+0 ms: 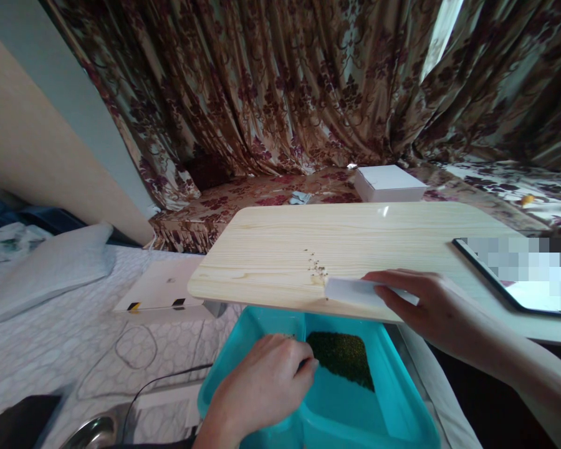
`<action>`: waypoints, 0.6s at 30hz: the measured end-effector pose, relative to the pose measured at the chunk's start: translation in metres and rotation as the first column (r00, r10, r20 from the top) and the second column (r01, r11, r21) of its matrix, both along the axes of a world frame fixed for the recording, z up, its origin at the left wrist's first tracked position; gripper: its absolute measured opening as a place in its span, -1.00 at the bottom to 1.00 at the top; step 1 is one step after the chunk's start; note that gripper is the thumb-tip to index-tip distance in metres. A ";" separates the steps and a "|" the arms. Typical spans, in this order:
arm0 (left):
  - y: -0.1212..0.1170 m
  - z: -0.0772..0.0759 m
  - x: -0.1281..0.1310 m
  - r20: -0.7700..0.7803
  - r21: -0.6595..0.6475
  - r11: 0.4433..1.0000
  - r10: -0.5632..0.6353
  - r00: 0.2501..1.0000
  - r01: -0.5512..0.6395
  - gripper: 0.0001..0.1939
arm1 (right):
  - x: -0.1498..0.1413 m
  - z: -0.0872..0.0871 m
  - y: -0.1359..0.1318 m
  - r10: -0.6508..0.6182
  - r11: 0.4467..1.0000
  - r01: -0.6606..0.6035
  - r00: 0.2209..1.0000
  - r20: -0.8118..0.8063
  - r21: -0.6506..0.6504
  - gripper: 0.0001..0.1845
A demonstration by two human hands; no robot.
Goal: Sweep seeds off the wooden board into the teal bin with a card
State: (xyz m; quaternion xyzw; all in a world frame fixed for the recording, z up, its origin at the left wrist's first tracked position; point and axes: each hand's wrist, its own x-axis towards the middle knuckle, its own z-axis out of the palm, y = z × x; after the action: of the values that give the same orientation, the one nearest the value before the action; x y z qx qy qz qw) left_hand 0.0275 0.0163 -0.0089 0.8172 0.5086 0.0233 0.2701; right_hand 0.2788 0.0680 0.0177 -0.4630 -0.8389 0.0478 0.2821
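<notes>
My right hand [430, 305] grips a white strip, like stiff paper or card [350, 292], between thumb and fingers. The strip lies low against the light wooden tabletop [271, 237], its left end beside a scatter of small dark grains [316, 269]. My left hand [268, 377] is over a turquoise divided tray [402, 393], near its middle divider. Its fingers are curled together in a pinch, and whatever they hold is hidden. In the compartment right of that hand lies a heap of small green grains [343, 355], like mung beans, against the far side.
A tablet-like device [518, 280] rests on the tabletop at the right. Behind the table is a white box [390, 181]. On the bed at left are a flat white box [163, 287], a cable [168, 377], a metal bowl [93, 433] and a pillow [60, 265].
</notes>
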 end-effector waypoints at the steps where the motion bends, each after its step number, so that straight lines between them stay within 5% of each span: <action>1: 0.000 0.000 0.000 -0.003 0.002 1.000 0.003 1.000 -0.003 -0.66 | 0.001 0.001 -0.002 0.015 1.000 -0.015 1.000 0.003 -0.018 -0.65; 4: 0.000 0.000 -0.001 -0.011 0.004 1.000 0.001 1.000 -0.001 -0.66 | 0.010 0.000 -0.007 0.072 0.997 -0.072 0.997 0.000 -0.033 -0.65; 9: 0.000 -0.002 0.002 -0.004 0.001 1.000 0.004 1.000 -0.004 -0.67 | 0.026 0.000 0.001 -0.034 0.996 0.032 0.999 0.023 0.085 -0.63; 18: -0.001 -0.002 0.007 0.009 -0.026 1.000 0.003 1.000 -0.003 -0.66 | 0.029 -0.003 0.012 -0.035 0.998 0.033 0.999 0.030 0.062 -0.61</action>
State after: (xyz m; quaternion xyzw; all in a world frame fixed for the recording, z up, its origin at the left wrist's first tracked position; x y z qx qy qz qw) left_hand 0.0350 0.0157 -0.0110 0.8127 0.5089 0.0208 0.2830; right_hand 0.3076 0.0805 0.0142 -0.4690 -0.8362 0.0101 0.2841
